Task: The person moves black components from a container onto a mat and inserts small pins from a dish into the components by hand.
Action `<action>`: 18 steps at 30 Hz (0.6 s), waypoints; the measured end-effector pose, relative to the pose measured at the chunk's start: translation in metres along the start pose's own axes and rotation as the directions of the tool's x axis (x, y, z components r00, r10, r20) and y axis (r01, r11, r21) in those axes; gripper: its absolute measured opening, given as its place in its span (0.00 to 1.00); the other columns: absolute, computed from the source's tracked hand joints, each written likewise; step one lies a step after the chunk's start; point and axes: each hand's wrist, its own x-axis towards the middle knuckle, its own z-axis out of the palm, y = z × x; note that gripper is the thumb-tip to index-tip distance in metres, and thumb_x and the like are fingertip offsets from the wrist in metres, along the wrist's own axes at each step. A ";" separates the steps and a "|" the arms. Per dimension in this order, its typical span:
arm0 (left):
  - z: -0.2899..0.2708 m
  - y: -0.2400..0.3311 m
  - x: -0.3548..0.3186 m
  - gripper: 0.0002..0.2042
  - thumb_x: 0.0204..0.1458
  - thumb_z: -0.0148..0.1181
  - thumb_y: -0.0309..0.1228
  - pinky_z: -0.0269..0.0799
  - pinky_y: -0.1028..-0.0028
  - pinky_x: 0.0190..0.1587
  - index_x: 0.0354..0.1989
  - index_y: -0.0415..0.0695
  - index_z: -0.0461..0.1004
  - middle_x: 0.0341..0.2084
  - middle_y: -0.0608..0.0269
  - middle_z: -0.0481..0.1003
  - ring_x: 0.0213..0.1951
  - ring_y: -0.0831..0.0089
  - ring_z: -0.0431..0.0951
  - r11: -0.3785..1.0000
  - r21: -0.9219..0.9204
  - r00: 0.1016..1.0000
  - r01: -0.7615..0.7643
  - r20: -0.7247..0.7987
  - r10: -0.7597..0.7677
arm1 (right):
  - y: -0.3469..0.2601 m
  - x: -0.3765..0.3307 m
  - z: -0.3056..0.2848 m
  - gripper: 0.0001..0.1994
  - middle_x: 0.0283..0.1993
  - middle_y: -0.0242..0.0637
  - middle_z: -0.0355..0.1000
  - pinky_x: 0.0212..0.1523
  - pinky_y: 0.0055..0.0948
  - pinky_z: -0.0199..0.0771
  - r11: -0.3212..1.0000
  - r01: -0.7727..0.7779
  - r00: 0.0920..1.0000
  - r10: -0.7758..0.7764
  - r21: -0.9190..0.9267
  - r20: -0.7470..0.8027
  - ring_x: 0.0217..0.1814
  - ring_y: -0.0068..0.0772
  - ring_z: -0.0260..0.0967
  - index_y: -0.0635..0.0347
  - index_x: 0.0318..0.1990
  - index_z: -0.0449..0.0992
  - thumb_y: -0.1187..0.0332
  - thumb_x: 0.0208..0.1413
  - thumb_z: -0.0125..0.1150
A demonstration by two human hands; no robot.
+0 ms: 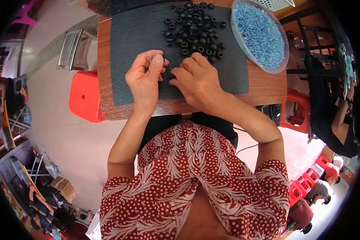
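A: Background inventory?
B: Red plastic stool [85,97] on the floor, left of the wooden table [268,86]. Folded metal chair [73,49] behind it, further left.
A: Right side?
B: Another red stool [297,114] just beside the table's right edge. A dark metal frame [313,40] stands above it. A person in black [335,120] sits past that, partly cut off.
A: Anything lower down?
B: Stacked red stools [308,182] bottom right, cardboard box [64,188] bottom left. White grid basket [275,4] at the top edge.
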 end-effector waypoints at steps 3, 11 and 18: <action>0.000 0.001 0.003 0.09 0.55 0.56 0.29 0.66 0.85 0.25 0.39 0.36 0.72 0.27 0.62 0.76 0.25 0.84 0.70 0.996 -0.088 1.000 0.012 -0.013 -0.013 | 0.000 -0.001 0.009 0.09 0.26 0.38 0.64 0.31 0.37 0.62 0.999 -0.006 1.000 0.005 -0.036 -0.019 0.32 0.40 0.61 0.61 0.23 0.70 0.71 0.34 0.65; 0.003 -0.003 0.002 0.09 0.55 0.56 0.28 0.68 0.84 0.27 0.39 0.35 0.72 0.28 0.58 0.76 0.25 0.82 0.71 0.953 -0.302 0.993 -0.029 -0.114 -0.006 | -0.014 0.000 0.014 0.10 0.24 0.40 0.63 0.28 0.36 0.58 0.995 -0.064 0.997 0.061 -0.082 -0.037 0.30 0.41 0.60 0.61 0.22 0.69 0.70 0.33 0.65; 0.002 -0.002 0.001 0.09 0.54 0.56 0.26 0.68 0.82 0.28 0.40 0.34 0.72 0.28 0.57 0.76 0.26 0.81 0.72 0.950 -0.313 0.996 -0.018 -0.086 -0.009 | -0.010 -0.003 0.030 0.10 0.24 0.40 0.62 0.28 0.36 0.58 0.974 -0.009 0.997 -0.009 -0.227 -0.078 0.30 0.40 0.60 0.62 0.21 0.68 0.70 0.32 0.63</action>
